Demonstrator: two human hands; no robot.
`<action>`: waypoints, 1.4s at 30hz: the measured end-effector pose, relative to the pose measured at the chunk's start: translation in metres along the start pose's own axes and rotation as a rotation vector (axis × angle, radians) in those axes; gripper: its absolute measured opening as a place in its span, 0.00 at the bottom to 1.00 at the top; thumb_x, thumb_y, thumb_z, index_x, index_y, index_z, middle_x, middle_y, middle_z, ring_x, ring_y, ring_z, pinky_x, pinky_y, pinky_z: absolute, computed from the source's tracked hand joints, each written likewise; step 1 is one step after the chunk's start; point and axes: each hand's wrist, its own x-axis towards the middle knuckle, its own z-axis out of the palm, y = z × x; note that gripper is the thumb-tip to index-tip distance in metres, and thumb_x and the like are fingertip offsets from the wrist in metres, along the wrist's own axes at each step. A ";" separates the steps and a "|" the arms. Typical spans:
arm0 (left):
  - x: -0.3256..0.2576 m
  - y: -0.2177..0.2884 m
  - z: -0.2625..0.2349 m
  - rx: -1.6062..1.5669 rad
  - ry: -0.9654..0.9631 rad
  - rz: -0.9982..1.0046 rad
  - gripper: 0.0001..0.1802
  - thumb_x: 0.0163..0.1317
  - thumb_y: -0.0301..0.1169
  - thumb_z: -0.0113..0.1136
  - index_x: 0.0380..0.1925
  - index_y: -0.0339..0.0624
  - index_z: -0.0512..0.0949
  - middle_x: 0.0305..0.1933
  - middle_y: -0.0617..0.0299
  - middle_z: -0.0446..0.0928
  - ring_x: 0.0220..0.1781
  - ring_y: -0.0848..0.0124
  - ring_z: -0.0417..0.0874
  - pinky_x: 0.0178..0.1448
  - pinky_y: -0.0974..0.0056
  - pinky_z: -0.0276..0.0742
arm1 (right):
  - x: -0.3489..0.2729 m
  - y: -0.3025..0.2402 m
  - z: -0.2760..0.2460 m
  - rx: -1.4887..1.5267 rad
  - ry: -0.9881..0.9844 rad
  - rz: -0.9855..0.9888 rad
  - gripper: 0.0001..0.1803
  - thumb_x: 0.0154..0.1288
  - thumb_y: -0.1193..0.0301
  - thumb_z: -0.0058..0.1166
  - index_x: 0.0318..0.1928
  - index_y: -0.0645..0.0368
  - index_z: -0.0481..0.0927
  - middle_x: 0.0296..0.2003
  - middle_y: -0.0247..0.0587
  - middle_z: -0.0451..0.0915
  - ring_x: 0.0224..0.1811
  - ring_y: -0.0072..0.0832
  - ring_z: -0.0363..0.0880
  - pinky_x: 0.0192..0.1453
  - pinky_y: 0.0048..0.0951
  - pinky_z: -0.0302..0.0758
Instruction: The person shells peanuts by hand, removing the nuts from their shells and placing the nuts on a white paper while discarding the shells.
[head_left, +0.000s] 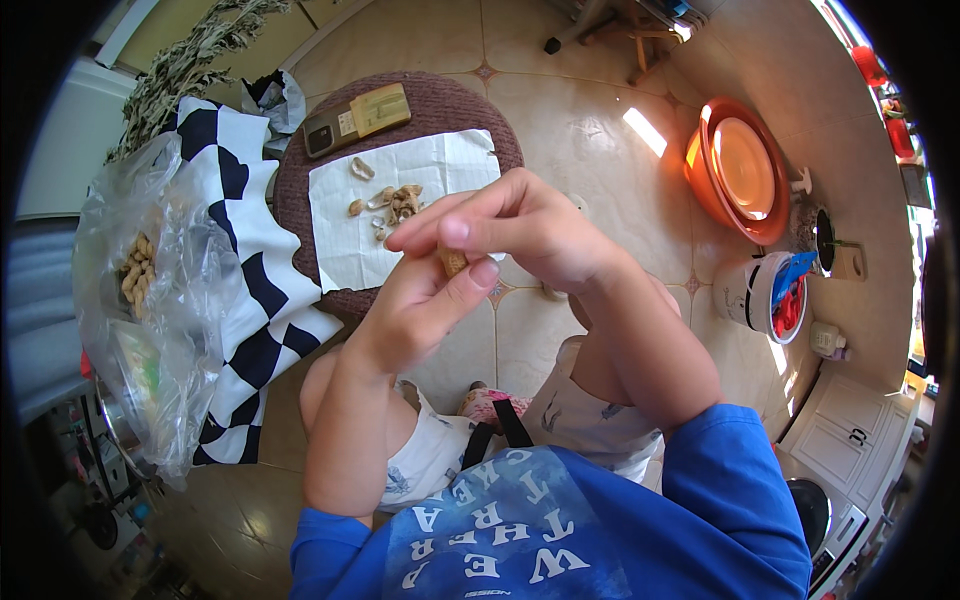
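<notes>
A tan peanut in its shell (453,262) is pinched between the thumb and fingers of my left hand (405,310). My right hand (535,225) reaches over from the right, its thumb and fingers closed around the upper end of the same peanut. My fingers cover part of it. Both hands hover over the near edge of a white paper sheet (335,245). On the sheet lie a small heap of broken peanut shells (405,203) and a separate shell half (362,169).
The paper lies on a round brown cloth-covered stool (300,200), with a phone (322,135) and a flat yellowish box (381,109) behind it. At left, a clear plastic bag (200,330) holds unshelled peanuts (138,275). Orange basins (742,168) and a white bucket (745,292) stand right.
</notes>
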 end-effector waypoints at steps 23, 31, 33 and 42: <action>-0.001 -0.016 -0.001 0.131 0.318 0.233 0.15 0.67 0.40 0.50 0.30 0.39 0.74 0.25 0.67 0.72 0.26 0.82 0.70 0.28 0.73 0.62 | 0.007 0.019 0.034 -0.084 0.093 -0.278 0.14 0.71 0.69 0.51 0.43 0.67 0.84 0.48 0.49 0.82 0.54 0.32 0.77 0.60 0.33 0.70; 0.002 -0.014 0.014 0.255 0.345 0.336 0.14 0.67 0.37 0.50 0.28 0.39 0.73 0.23 0.69 0.71 0.27 0.81 0.71 0.29 0.73 0.64 | 0.007 0.015 0.027 -0.165 -0.062 -0.232 0.17 0.73 0.63 0.50 0.50 0.63 0.83 0.52 0.46 0.80 0.56 0.28 0.75 0.61 0.32 0.70; 0.002 -0.015 0.004 0.179 0.247 0.335 0.12 0.66 0.36 0.49 0.28 0.41 0.71 0.23 0.70 0.69 0.26 0.83 0.68 0.28 0.74 0.61 | 0.003 0.013 0.032 -0.066 -0.007 -0.114 0.21 0.72 0.61 0.51 0.55 0.63 0.79 0.51 0.47 0.80 0.57 0.28 0.74 0.61 0.31 0.69; 0.007 -0.015 0.007 0.143 0.259 0.407 0.16 0.69 0.36 0.49 0.27 0.37 0.76 0.25 0.62 0.77 0.29 0.75 0.76 0.33 0.70 0.69 | 0.000 0.036 0.045 -0.343 0.244 -0.423 0.24 0.71 0.57 0.47 0.50 0.68 0.76 0.40 0.47 0.82 0.44 0.31 0.80 0.52 0.28 0.75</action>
